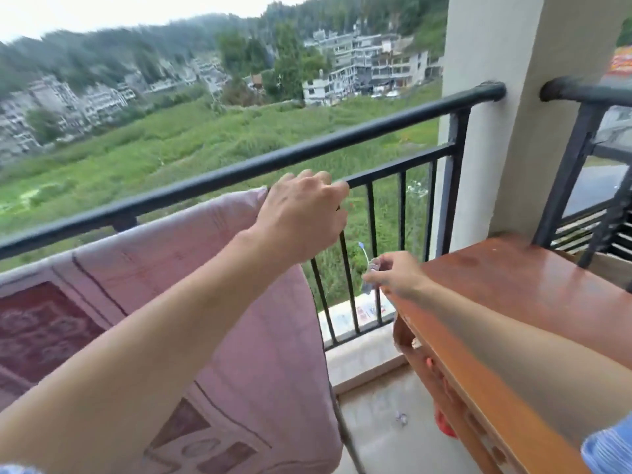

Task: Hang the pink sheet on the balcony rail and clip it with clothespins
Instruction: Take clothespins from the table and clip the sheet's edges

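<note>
At frame centre, clamps left hand (301,217) grip on pink patterned fabric sheet (239,302) at black metal balcony rail (307,148); pinches small clear plastic clothespin (371,270) in right hand (393,277). Clipping step, seemingly: needs pin raised, opened over held corner.

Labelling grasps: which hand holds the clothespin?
The right hand, low beside the wooden table, pinches the clothespin. The left hand is higher, gripping the top corner of the pink sheet at the balcony rail.

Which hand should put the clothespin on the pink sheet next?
The right hand: it pinches the small clear plastic clothespin, while the left hand holds the pink patterned sheet at the black metal rail.
</note>
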### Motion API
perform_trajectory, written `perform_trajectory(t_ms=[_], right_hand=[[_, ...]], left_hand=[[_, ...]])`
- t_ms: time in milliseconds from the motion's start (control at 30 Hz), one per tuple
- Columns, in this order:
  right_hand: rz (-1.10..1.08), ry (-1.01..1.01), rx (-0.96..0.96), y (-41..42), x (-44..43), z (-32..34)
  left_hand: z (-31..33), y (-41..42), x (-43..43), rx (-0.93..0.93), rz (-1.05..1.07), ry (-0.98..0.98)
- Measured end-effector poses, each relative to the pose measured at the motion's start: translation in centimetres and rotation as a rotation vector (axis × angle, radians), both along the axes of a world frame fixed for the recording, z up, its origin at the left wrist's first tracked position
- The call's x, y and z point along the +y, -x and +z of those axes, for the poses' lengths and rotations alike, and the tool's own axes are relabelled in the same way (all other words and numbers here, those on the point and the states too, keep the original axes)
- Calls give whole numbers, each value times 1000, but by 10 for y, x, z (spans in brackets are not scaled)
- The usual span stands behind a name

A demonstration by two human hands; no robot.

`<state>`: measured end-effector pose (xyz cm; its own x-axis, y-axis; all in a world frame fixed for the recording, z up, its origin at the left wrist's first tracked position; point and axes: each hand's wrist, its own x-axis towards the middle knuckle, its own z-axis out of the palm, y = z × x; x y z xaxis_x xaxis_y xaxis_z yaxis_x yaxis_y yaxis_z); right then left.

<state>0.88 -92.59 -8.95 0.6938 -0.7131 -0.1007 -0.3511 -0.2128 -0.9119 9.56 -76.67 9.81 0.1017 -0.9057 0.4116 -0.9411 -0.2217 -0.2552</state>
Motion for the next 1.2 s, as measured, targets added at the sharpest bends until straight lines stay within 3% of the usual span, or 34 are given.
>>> perform_trajectory(t_ms=[100, 167, 267, 333, 367, 600, 733, 933, 1200], right_hand=[[106, -98, -132, -20, 6, 35], [164, -195, -238, -27, 11, 62], [298, -311, -336, -32, 13, 93], [399, -375, -381, -33, 13, 108], [442, -406, -401, -34, 12, 113], [593, -595, -494, -26, -4, 127], [551, -591, -512, -16, -22, 128], [522, -551, -499, -6, -35, 126], [521, -575, -507, 6, -36, 124]], left_hand=[[34, -10, 28, -51, -23, 164], [53, -22, 43, 12, 59, 218], [74, -46, 62, 362, 283, 42], [77, -54, 67, 651, 350, -146], [74, -56, 67, 710, 355, -202], [52, -43, 38, 743, 310, -103], [57, -39, 31, 799, 292, -67], [60, -30, 26, 742, 244, -90], [67, -29, 35, 778, 322, -140]])
